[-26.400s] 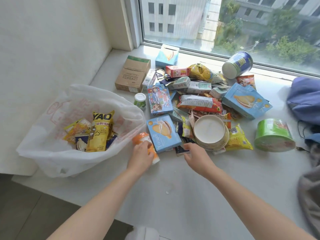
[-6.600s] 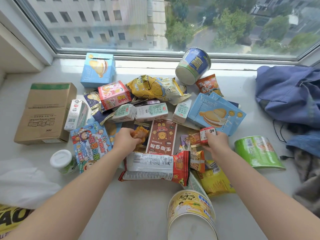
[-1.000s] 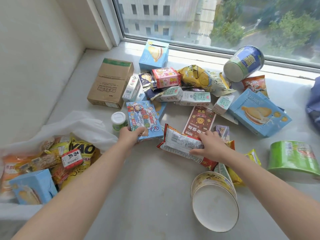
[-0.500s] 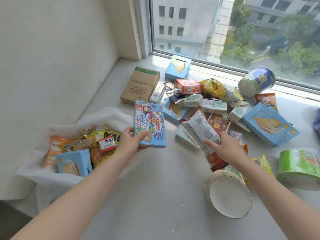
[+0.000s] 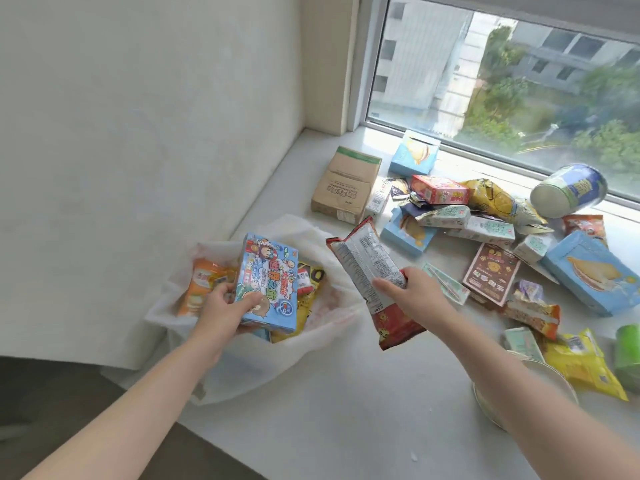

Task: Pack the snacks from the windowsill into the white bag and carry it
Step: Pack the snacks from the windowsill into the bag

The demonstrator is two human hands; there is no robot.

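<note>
Left hand [image 5: 227, 308] grips the cartoon box [image 5: 268, 285] over the white bag [image 5: 322, 327] ready to drop, right hand [image 5: 412, 299] clutching the red packet [image 5: 372, 271] just right of it, next in

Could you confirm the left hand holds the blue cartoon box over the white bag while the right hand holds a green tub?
No: the head view shows the right hand gripping a red snack packet; the left hand does hold the blue cartoon box over the white bag.
</note>
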